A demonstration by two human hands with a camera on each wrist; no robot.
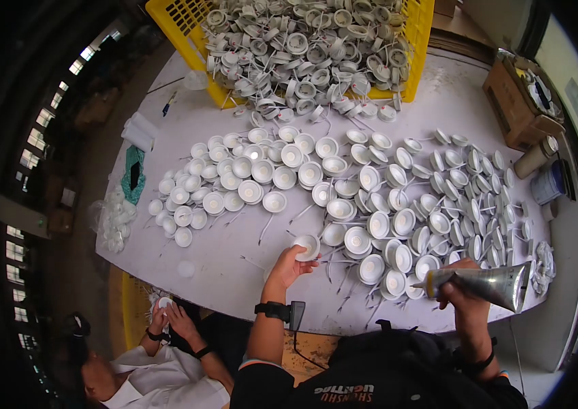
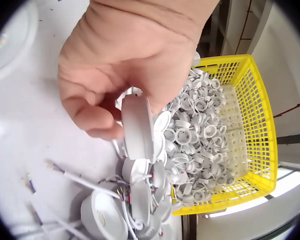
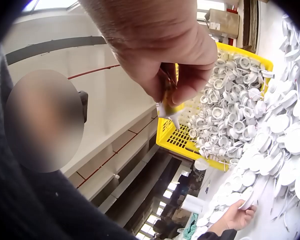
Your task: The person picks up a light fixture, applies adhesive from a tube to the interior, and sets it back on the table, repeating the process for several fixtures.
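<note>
In the head view my left hand (image 1: 289, 269) pinches a white round downlight housing (image 1: 308, 247) by its rim, just above the table near its front edge. The left wrist view shows that housing (image 2: 136, 127) edge-on between thumb and fingers. My right hand (image 1: 464, 294) grips a silver and yellow squeeze tube (image 1: 500, 285), its pointed nozzle aimed left over the nearest downlights (image 1: 394, 283). From the right wrist, the tube's white nozzle (image 3: 174, 119) pokes out below the curled fingers, and most of the tube is hidden by the hand.
Many white downlights with short cables (image 1: 292, 157) cover the table. A yellow crate (image 1: 422, 51) heaped with more parts stands at the back. On the right are a cardboard box (image 1: 513, 109) and a tub (image 1: 548, 184). Another person (image 1: 173, 368) works at the lower left.
</note>
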